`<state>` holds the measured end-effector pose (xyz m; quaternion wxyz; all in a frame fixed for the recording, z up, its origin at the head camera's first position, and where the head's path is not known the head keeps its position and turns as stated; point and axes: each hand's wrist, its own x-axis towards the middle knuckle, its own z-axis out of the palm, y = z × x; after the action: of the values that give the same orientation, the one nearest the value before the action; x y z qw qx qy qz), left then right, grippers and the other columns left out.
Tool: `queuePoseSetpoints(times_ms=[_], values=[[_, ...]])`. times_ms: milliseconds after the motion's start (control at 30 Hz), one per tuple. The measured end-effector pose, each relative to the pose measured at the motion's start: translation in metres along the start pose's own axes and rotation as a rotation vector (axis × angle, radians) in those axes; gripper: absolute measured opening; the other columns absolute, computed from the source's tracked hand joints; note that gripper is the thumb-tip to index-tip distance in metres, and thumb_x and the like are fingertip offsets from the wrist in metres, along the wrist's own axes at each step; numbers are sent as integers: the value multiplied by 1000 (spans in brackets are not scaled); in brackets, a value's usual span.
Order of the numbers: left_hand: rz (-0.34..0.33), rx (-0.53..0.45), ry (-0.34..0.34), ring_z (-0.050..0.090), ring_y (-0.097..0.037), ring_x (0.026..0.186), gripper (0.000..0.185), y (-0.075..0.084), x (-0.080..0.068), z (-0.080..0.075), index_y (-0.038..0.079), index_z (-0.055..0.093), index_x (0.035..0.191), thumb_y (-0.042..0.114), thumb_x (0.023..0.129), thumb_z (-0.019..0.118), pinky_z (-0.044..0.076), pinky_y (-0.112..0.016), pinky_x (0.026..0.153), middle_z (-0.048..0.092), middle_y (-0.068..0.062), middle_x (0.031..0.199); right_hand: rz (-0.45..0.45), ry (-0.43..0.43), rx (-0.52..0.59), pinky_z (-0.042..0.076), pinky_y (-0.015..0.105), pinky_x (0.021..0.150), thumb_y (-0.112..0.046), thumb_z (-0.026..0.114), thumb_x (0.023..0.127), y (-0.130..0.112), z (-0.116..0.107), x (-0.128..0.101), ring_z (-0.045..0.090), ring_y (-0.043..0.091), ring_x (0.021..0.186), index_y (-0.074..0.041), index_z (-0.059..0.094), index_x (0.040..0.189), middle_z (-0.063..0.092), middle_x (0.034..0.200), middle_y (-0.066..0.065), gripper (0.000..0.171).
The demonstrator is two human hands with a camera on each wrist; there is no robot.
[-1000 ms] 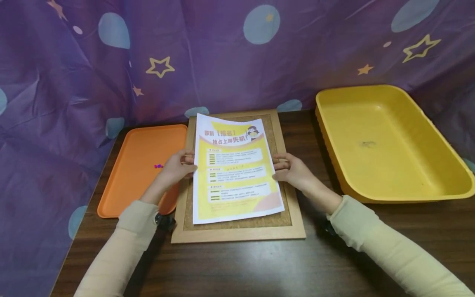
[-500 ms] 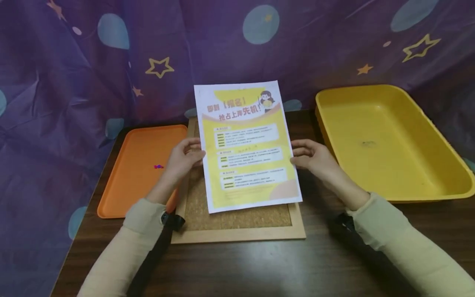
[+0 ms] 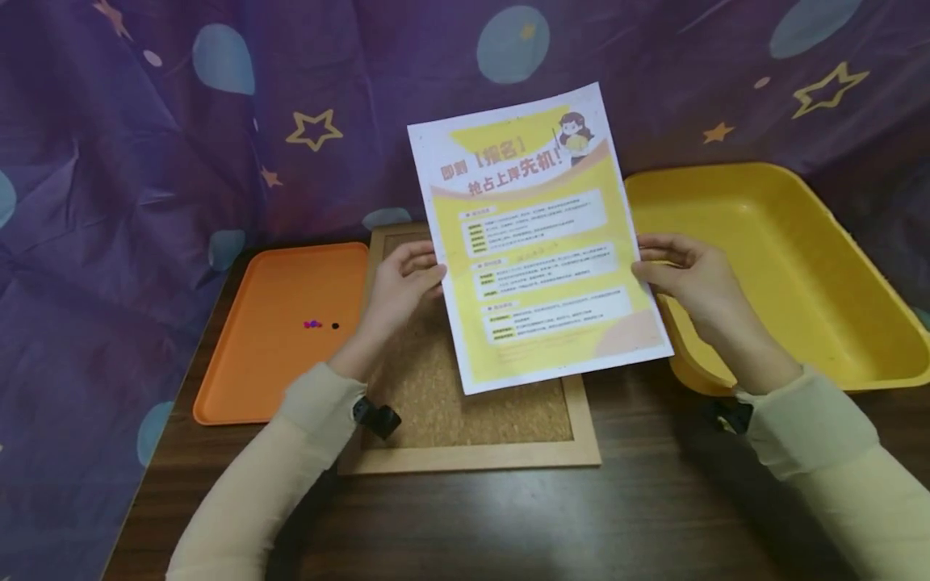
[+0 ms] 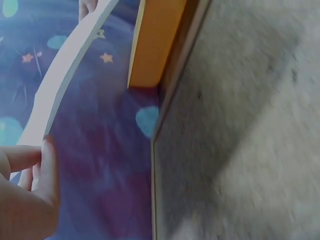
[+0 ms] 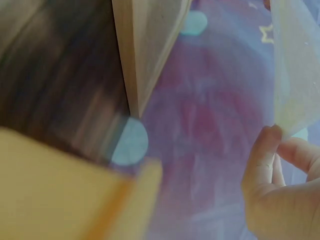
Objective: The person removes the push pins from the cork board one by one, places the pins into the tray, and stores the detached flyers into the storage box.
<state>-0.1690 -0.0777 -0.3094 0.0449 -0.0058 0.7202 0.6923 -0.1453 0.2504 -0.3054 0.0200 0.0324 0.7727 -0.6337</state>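
Note:
A printed paper flyer (image 3: 538, 242), yellow and white with a cartoon figure in its upper right corner, is held up tilted between both hands. My left hand (image 3: 403, 282) pinches its left edge, thumb in front. The right hand (image 3: 693, 278) pinches the opposite edge. Below the flyer lies a wood-framed cork board (image 3: 479, 424), its upper right part hidden by the paper. In the left wrist view the sheet (image 4: 65, 65) bows slightly from the pinching left hand (image 4: 30, 190). The right wrist view shows the right hand (image 5: 280, 185) at the sheet's edge.
Left of the board is an orange tray (image 3: 247, 363) holding small purple-red pieces (image 3: 312, 324) and a small black dot (image 3: 335, 326). A deep yellow bin (image 3: 792, 266) stands at the right. Behind the wooden table (image 3: 465, 524) hangs a purple patterned curtain (image 3: 407, 89).
Both hands have lifted the flyer off the cork board, moving it up and to the right. More cork now shows, and the black dot on the tray has come into view.

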Motion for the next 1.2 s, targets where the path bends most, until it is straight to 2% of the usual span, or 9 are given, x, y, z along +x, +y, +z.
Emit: queuePoseSetpoints(times_ms=[100, 233, 533, 633, 767, 833, 1000, 1100, 1200], values=[[-27, -31, 5, 58, -3, 82, 40, 2, 4, 14, -2, 49, 131, 1, 92, 57, 55, -30, 85, 58, -4, 104, -14, 14, 146, 52, 12, 62, -7, 68, 86, -1, -13, 2, 63, -1, 73, -23, 66, 98, 66, 83, -14, 20], [-44, -64, 0, 57, -6, 85, 40, 3, 8, 31, -1, 49, 131, 2, 93, 57, 52, -40, 93, 59, -9, 109, -29, 50, 198, 52, 12, 63, -6, 70, 84, -3, -29, 2, 63, 0, 71, -27, 71, 91, 68, 81, -13, 23], [-52, -31, -119, 58, -11, 83, 46, 3, 14, 72, 3, 44, 137, -1, 92, 55, 56, -25, 75, 60, -23, 121, -43, 114, 342, 52, 14, 59, 4, 68, 82, -5, -67, 2, 65, 4, 69, -20, 74, 92, 71, 79, -8, 27], [-35, -27, -137, 57, -10, 80, 46, 3, 16, 88, 3, 44, 137, -2, 92, 55, 56, -25, 75, 61, -21, 115, -25, 161, 241, 51, 12, 58, -3, 70, 83, -5, -80, 2, 64, 1, 69, -23, 72, 95, 68, 80, -11, 24], [-23, -36, -159, 56, -9, 77, 45, 1, 19, 108, 3, 45, 136, -3, 92, 55, 55, -22, 70, 60, -18, 109, -3, 225, -50, 48, 9, 59, -17, 69, 86, -3, -99, 3, 61, -6, 71, -30, 64, 107, 63, 83, -21, 25], [-22, -45, -170, 55, -9, 77, 45, 0, 21, 119, 3, 46, 135, -3, 92, 55, 54, -19, 67, 60, -19, 110, -6, 240, -154, 47, 8, 58, -17, 66, 88, -2, -108, 2, 59, -8, 69, -34, 62, 107, 61, 81, -26, 26], [-16, -69, -178, 55, -11, 77, 42, -5, 24, 144, 5, 50, 133, -3, 92, 56, 55, -22, 68, 60, -23, 116, -49, 194, -200, 45, 6, 57, -7, 63, 90, 4, -132, -2, 58, -10, 65, -44, 59, 97, 61, 76, -30, 37], [-17, -82, -173, 55, -12, 74, 41, -9, 25, 161, 5, 52, 131, -3, 91, 57, 57, -28, 71, 60, -23, 114, -50, 152, -187, 47, 6, 58, -2, 63, 89, 26, -163, 11, 59, -11, 66, -40, 60, 108, 63, 78, -29, 43], [-21, -114, -157, 55, -11, 71, 39, -10, 24, 178, 4, 55, 129, -4, 90, 58, 57, -32, 72, 61, -22, 110, -73, 142, -157, 48, 6, 56, 1, 65, 87, 63, -208, 35, 62, -12, 67, -32, 61, 122, 66, 81, -28, 48]])
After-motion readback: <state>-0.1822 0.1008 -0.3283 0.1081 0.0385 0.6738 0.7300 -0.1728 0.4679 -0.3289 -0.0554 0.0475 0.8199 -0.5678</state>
